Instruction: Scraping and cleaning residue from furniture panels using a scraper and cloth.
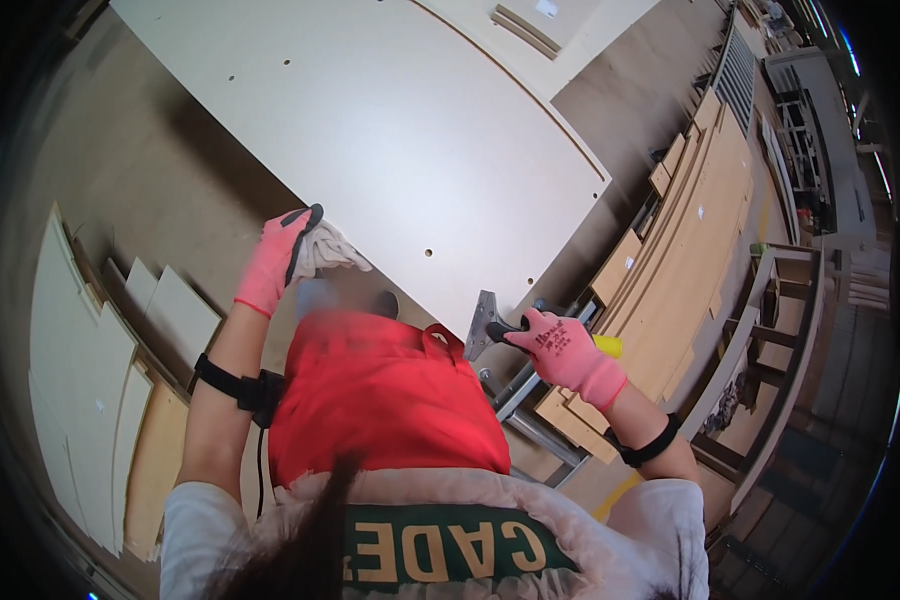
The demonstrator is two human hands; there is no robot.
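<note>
A large white panel [390, 130] with several small drilled holes and a groove along its far right edge lies in front of me. My left hand [273, 260], in a pink glove with a dark palm, is closed on a crumpled pale cloth [326, 248] at the panel's near left edge. By the near right corner, my right hand [570, 358], gloved alike, grips a scraper [481, 322] with a wide metal blade. A yellow handle end sticks out behind that hand. The blade stands upright beside the panel's corner; whether it touches cannot be made out.
Long wood-coloured boards [685, 240] are stacked to the right, with a metal frame [530, 400] under the near corner. Farther right stands a slatted rack [760, 350]. White boards [80, 380] lean at the left. Narrow strips [526, 32] rest on another panel at the back.
</note>
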